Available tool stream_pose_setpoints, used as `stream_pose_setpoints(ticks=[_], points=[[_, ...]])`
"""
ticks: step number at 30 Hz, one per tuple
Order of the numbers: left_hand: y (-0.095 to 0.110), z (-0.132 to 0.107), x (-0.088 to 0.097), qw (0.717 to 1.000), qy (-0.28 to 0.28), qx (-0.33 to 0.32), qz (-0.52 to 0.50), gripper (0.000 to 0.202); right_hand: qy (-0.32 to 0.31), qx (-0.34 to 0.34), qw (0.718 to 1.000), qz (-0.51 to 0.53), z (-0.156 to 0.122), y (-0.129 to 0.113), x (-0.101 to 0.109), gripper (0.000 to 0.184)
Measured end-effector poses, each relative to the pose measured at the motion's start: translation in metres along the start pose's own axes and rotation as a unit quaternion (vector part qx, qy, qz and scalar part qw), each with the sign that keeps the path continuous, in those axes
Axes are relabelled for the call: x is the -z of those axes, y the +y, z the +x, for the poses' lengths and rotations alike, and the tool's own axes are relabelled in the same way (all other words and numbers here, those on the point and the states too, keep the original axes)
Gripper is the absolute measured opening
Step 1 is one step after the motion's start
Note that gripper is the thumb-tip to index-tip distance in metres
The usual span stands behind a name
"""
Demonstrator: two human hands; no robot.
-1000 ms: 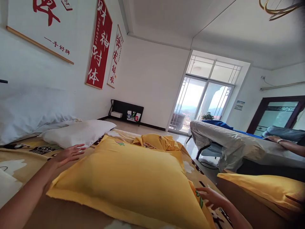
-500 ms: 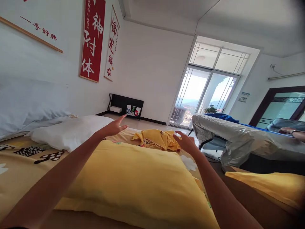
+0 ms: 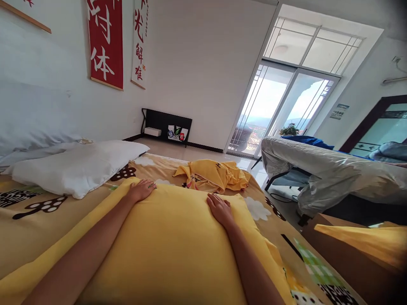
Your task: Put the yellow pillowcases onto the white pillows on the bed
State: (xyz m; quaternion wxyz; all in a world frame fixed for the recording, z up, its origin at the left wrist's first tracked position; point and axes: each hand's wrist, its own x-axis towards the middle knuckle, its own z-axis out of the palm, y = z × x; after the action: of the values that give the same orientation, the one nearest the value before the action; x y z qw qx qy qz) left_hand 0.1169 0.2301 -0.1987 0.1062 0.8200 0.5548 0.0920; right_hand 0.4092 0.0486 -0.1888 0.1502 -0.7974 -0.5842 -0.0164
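Note:
A plump yellow pillow (image 3: 178,237) lies in front of me on a bed with a patterned tan sheet (image 3: 19,228). Flat on the pillow's far left part rests my left hand (image 3: 141,189), its fingers stretched out to the right. My right hand (image 3: 219,208) lies on the far right part, fingers extended and pressed to the cloth. Neither hand grips anything. Beyond the pillow is a crumpled yellow cloth (image 3: 216,173) with some printed letters. To the left a white pillow (image 3: 79,165) lies on the sheet.
A cardboard box (image 3: 330,250) with yellow fabric (image 3: 365,237) on top stands at the right. Behind it is a table under a silvery cover (image 3: 330,169). A low black shelf (image 3: 165,123) stands by the far wall, left of the glass doors (image 3: 270,106).
Both hands have come down from above the pillow's far edge onto its top. The view has tilted downward, showing more of the bed.

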Motion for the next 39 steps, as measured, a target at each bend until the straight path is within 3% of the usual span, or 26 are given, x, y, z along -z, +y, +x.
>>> stream_pose_setpoints(ticks=[6, 11, 15, 19, 21, 23, 26, 29, 31, 33, 36, 39], points=[[0.001, -0.004, 0.006, 1.000, 0.028, -0.004, -0.003, 0.054, -0.005, -0.030, 0.999, 0.019, 0.002, 0.016, 0.018, 0.048], [-0.001, -0.012, 0.007, 0.999, 0.046, -0.012, -0.009, 0.052, -0.012, -0.124, 0.992, 0.010, -0.006, 0.044, 0.028, 0.048], [-0.001, -0.015, 0.011, 0.997, 0.067, -0.023, -0.025, 0.050, 0.006, -0.153, 0.988, -0.017, -0.019, 0.038, 0.038, 0.048], [0.001, -0.019, 0.009, 0.994, 0.096, -0.015, -0.039, 0.044, 0.026, -0.120, 0.992, -0.037, -0.006, -0.007, 0.078, 0.037], [0.002, -0.018, 0.006, 0.993, 0.111, -0.010, -0.042, 0.043, 0.056, -0.063, 0.996, -0.038, 0.011, -0.046, 0.100, 0.039], [0.001, -0.016, 0.005, 0.992, 0.118, -0.009, -0.043, 0.043, 0.087, 0.007, 0.995, -0.036, 0.025, -0.091, 0.109, 0.040], [-0.004, -0.014, 0.004, 0.993, 0.111, -0.003, -0.042, 0.043, 0.049, 0.092, 0.994, -0.024, 0.029, -0.154, 0.080, 0.039], [-0.010, -0.013, 0.004, 0.994, 0.102, 0.001, -0.030, 0.043, -0.041, 0.137, 0.990, -0.012, 0.020, -0.181, 0.029, 0.038], [-0.013, -0.013, 0.006, 0.995, 0.099, -0.001, -0.027, 0.044, -0.078, 0.149, 0.986, 0.000, 0.022, -0.170, 0.011, 0.036], [-0.014, -0.013, 0.007, 0.995, 0.094, -0.003, -0.031, 0.045, -0.098, 0.130, 0.987, 0.007, 0.032, -0.133, 0.013, 0.034], [-0.013, -0.010, 0.008, 0.996, 0.083, 0.002, -0.038, 0.046, -0.099, 0.044, 0.994, 0.004, 0.042, -0.048, 0.028, 0.037], [-0.009, -0.007, 0.007, 0.997, 0.072, 0.007, -0.033, 0.046, -0.083, -0.041, 0.996, 0.014, 0.030, 0.033, 0.035, 0.046]])
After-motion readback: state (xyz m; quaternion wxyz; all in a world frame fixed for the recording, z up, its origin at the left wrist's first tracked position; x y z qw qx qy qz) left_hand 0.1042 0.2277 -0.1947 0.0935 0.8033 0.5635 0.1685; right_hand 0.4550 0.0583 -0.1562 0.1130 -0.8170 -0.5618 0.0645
